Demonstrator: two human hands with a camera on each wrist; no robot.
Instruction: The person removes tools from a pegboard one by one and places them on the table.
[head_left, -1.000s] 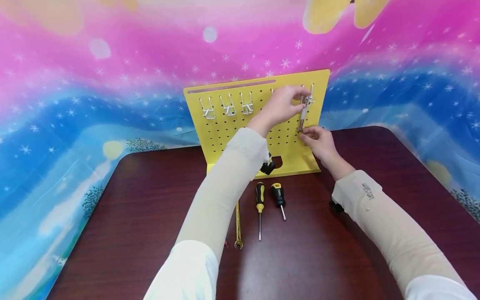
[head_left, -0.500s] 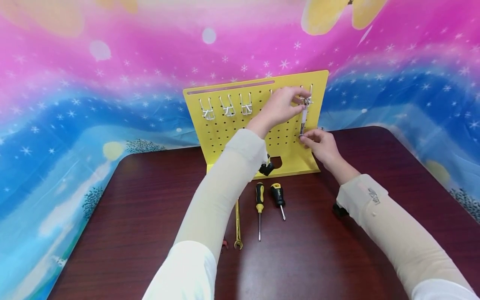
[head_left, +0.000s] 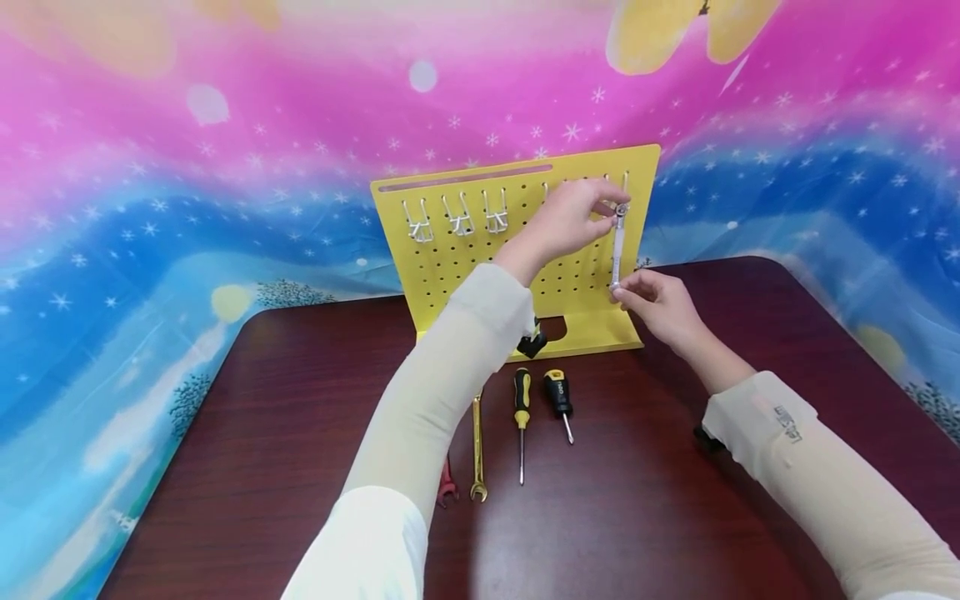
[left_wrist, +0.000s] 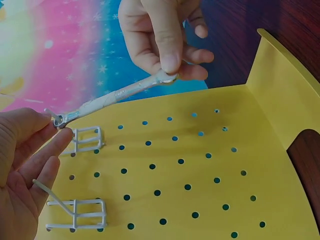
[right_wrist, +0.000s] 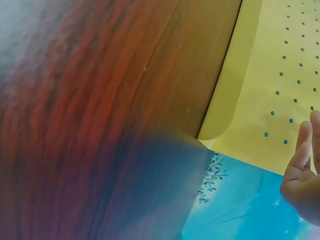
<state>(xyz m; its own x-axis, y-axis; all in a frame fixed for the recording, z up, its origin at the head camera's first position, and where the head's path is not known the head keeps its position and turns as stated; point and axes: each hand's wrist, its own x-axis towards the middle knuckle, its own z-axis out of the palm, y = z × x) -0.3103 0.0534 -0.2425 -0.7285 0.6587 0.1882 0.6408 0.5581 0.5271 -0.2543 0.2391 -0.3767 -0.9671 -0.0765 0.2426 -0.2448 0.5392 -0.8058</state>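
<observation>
A silver wrench (head_left: 618,247) stands nearly upright before the right end of the yellow pegboard (head_left: 585,292). My left hand (head_left: 567,218) pinches its ring end between thumb and fingers. In the left wrist view, the tip of a white hook prong shows in the ring of the wrench (left_wrist: 117,95). My right hand (head_left: 663,310) pinches the other end between thumb and index finger, the remaining fingers loosely bent. The right wrist view catches only part of my right hand (right_wrist: 302,175) at its edge; the wrench is out of that view.
Further left on the board hang several white wire hooks (head_left: 459,218). On the dark table (head_left: 315,417) lie a long screwdriver (head_left: 522,421), a short screwdriver (head_left: 559,398), a gold wrench (head_left: 477,454) and a red tool (head_left: 447,485) partly behind my left sleeve.
My right hand has moved down and to the right, swinging the wrench's lower end with it. My left hand stays at the ring end, shifted slightly. More of the red tool shows.
</observation>
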